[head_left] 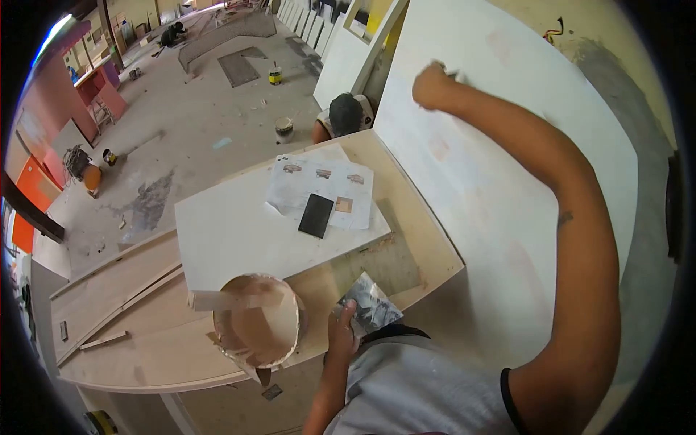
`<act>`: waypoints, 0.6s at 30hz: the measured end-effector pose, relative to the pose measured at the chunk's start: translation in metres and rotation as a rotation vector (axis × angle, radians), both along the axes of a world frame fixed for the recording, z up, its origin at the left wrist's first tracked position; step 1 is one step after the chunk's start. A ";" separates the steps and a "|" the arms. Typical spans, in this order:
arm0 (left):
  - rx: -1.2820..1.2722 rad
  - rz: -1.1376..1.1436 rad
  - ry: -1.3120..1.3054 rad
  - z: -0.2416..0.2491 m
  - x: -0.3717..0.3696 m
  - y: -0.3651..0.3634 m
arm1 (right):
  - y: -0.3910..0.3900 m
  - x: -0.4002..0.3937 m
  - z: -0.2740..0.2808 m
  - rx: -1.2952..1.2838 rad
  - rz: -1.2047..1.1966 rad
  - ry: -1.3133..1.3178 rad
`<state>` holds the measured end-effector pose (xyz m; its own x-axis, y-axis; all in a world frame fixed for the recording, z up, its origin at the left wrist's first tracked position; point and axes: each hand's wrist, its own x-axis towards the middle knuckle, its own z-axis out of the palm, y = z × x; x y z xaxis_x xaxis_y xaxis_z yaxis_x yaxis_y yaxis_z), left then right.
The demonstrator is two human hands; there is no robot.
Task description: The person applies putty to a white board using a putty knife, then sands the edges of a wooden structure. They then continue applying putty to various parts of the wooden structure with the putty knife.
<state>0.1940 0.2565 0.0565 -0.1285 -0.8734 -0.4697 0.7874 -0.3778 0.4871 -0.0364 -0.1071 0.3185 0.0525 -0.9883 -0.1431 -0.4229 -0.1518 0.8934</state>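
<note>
Two-handed now: gripping a squarish plate (374,304) low in the left hand (344,328), near the crusted bucket (293,346), all smeared grey, black and white on top! Holding the right hand (433,87) curled closed high over the panel (496,217), cannot tell around what. Mostly white there, blotched faintly pinkish and bluish, right beside the worktop (152,341).

A workshop: messy bucket (296,322), wooden strips (105,340), large white panel (500,196), stained bare floor (217,109).
</note>
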 end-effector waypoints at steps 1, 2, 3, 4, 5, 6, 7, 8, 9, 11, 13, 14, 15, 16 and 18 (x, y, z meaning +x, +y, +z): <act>-0.081 -0.031 0.015 0.009 0.005 -0.002 | 0.030 0.004 0.003 0.067 0.014 -0.182; -0.084 -0.040 0.007 0.011 0.008 -0.002 | 0.062 0.006 0.002 0.133 0.025 -0.365; -0.069 -0.043 0.139 0.009 0.008 -0.004 | 0.098 0.006 -0.003 0.140 0.078 -0.522; -0.055 -0.047 0.272 0.012 0.007 -0.006 | 0.135 0.003 -0.009 0.144 0.133 -0.676; -0.049 -0.011 0.257 0.026 0.006 -0.009 | 0.170 -0.009 -0.027 0.140 0.221 -1.084; -0.059 -0.019 0.252 0.035 0.008 -0.010 | 0.217 -0.006 -0.041 0.057 0.370 -1.396; -0.103 -0.062 0.375 0.042 0.009 -0.011 | 0.260 0.006 -0.050 -0.012 0.401 -1.657; -0.146 -0.111 0.497 0.049 0.008 -0.013 | 0.304 0.020 -0.052 -0.045 0.524 -1.763; -0.181 -0.153 0.501 0.055 0.003 -0.015 | 0.338 0.023 -0.064 0.032 0.701 -1.828; -0.133 -0.223 0.473 0.069 -0.013 -0.010 | 0.394 0.035 -0.085 0.062 0.950 -1.952; -0.070 -0.346 0.421 0.090 -0.027 0.007 | 0.431 0.045 -0.117 -0.011 1.022 -2.031; -0.067 -0.355 0.407 0.102 -0.030 0.019 | 0.439 0.041 -0.150 -0.262 0.837 -2.038; -0.198 -0.406 0.232 0.112 -0.032 0.032 | 0.449 0.038 -0.168 -0.502 0.643 -2.022; -0.331 -0.457 0.056 0.118 -0.035 0.044 | 0.459 0.020 -0.153 -0.345 0.396 -1.927; -0.394 -0.466 -0.131 0.107 -0.042 0.073 | 0.485 -0.019 -0.173 -0.308 0.270 -1.817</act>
